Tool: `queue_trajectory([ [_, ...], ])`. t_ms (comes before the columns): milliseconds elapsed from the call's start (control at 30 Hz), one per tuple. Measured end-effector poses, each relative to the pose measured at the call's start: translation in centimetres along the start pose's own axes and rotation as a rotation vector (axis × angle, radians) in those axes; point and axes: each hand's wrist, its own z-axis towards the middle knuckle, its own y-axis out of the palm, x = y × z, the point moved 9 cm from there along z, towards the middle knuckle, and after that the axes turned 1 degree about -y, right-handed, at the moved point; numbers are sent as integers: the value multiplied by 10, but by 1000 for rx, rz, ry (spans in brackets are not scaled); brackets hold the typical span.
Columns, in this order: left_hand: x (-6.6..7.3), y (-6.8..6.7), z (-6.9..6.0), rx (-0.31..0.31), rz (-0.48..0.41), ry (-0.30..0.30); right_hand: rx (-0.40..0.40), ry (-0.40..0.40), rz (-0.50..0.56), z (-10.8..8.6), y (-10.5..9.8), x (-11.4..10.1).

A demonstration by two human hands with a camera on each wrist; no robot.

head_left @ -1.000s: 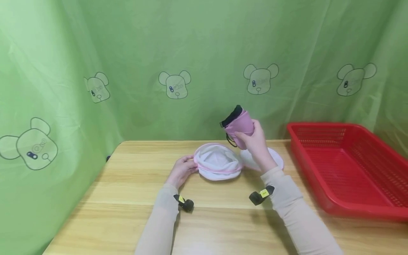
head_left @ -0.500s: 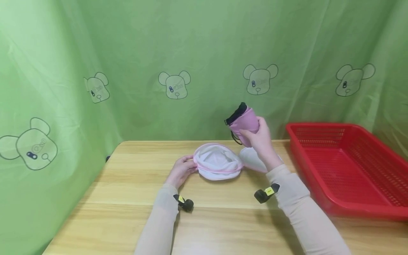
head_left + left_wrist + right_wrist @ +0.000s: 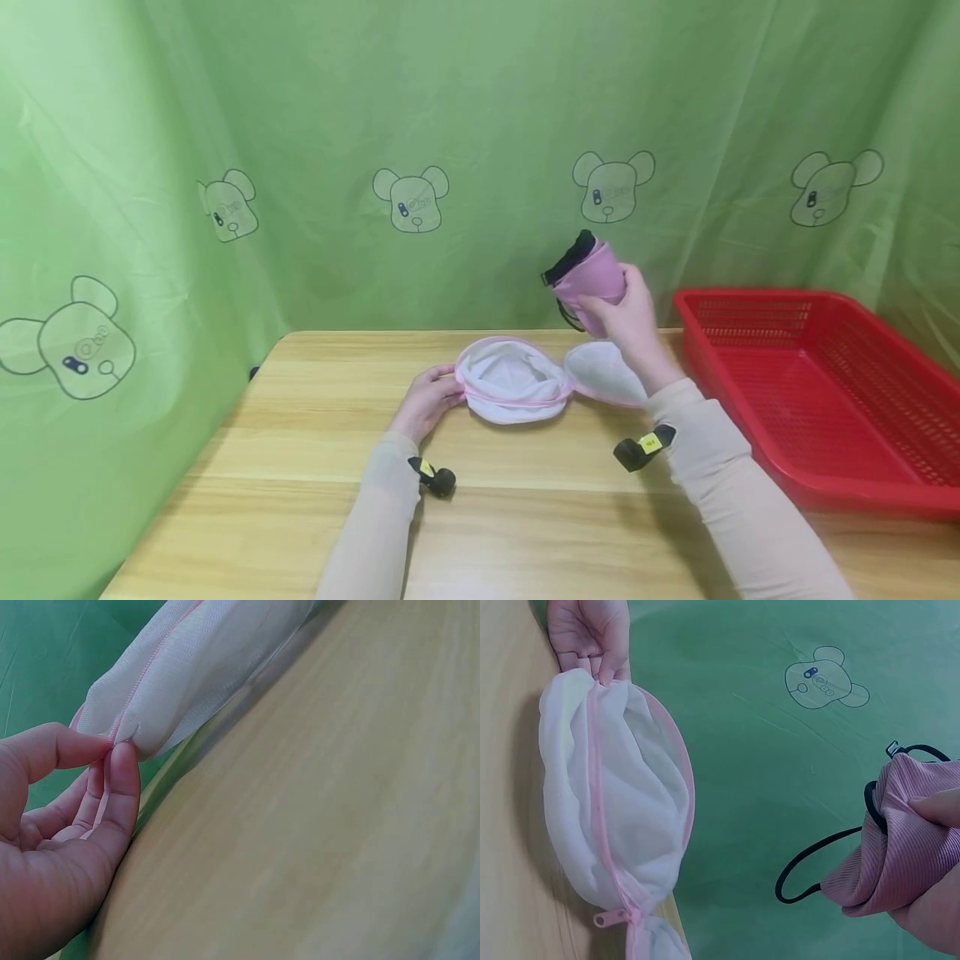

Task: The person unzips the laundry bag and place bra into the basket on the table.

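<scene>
My left hand (image 3: 429,402) pinches the left end of a round white mesh laundry bag (image 3: 517,410) with a pink zip, which rests on the table. In the left wrist view, thumb and forefinger grip the mesh bag (image 3: 180,690) at the end of its zip. The bag's mouth is unzipped, and its lid (image 3: 600,372) lies folded out to the right. Above the lid, my right hand (image 3: 626,312) holds up a folded pink ribbed bra (image 3: 592,282) with black straps. The right wrist view shows the bra (image 3: 870,855) with a black strap loop hanging from it.
A red plastic basket (image 3: 795,492) with slotted walls stands on the right of the wooden table (image 3: 495,533). Green curtains (image 3: 480,108) with bear heads hang behind and beside the table. A pink zip pull (image 3: 611,918) dangles near the lid hinge.
My right hand has moved up and to the right with the bra, away from the mesh bag, uncovering more of the lid. My left hand and the bag have stayed put.
</scene>
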Motion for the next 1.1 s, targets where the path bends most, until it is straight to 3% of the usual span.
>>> queue_trajectory([
  [1100, 0, 1, 0, -11, -1, 10, 55, 6, -91, 4, -59, -5],
])
